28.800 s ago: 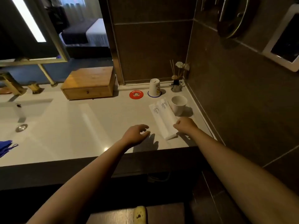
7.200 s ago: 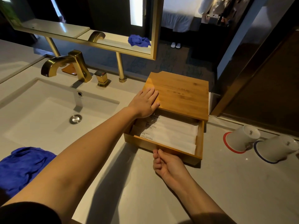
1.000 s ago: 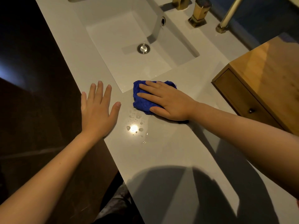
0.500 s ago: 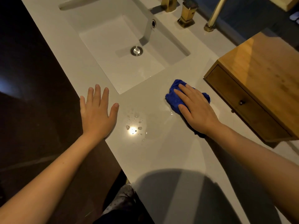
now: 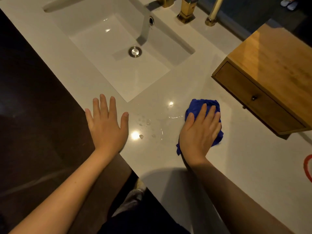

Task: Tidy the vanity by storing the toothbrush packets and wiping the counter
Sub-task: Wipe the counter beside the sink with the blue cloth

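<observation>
Blue cloth (image 5: 205, 105), white counter (image 5: 236, 166), honey-brown wooden box (image 5: 273, 65), gold tap fittings (image 5: 185, 12).

the right hand (image 5: 199, 132) presses flat on a blue cloth (image 5: 205, 105) on the white counter (image 5: 168, 166). the left hand (image 5: 107, 125) lies flat, fingers spread, at the counter's edge. water drops (image 5: 146, 122) sit between them. a sink (image 5: 121, 48) lies beyond, a wooden box (image 5: 270, 73), drawer closed, to the right.

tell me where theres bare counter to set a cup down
Bare counter lies near the front edge, right of the right hand and in front of the wooden drawer box. The strip between the left hand and the blue cloth is free but dotted with water droplets. The sink fills the space behind.
</observation>
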Action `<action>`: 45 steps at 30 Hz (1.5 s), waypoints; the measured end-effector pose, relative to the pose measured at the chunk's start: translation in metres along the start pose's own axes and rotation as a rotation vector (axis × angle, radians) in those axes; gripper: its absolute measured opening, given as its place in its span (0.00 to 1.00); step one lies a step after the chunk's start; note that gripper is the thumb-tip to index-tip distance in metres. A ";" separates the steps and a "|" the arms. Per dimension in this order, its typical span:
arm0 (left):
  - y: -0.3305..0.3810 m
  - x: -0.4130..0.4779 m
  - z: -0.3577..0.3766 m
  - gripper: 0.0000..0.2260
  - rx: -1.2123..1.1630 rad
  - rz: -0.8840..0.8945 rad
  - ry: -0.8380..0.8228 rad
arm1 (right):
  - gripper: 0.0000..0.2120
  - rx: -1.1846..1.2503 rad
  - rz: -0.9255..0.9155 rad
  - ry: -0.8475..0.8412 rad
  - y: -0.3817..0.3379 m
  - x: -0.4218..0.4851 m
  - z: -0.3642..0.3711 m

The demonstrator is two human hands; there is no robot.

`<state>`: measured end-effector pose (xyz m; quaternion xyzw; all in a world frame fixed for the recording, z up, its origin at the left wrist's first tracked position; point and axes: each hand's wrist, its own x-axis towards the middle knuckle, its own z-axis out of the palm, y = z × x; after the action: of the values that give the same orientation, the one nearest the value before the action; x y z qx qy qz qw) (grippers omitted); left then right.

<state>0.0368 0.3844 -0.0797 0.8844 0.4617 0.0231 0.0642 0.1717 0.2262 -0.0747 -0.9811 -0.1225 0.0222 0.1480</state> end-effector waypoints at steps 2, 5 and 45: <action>-0.001 0.000 0.000 0.29 -0.014 -0.001 -0.004 | 0.26 0.008 0.044 -0.001 -0.010 -0.003 0.004; -0.002 0.000 -0.001 0.29 -0.016 0.001 -0.010 | 0.26 0.006 0.074 0.004 -0.024 -0.007 0.008; -0.047 0.025 -0.007 0.28 -0.070 0.113 -0.097 | 0.28 0.077 -0.660 -0.230 -0.091 -0.022 0.025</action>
<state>0.0126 0.4322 -0.0794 0.9063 0.4064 -0.0002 0.1163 0.1270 0.3120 -0.0713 -0.8735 -0.4478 0.0881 0.1694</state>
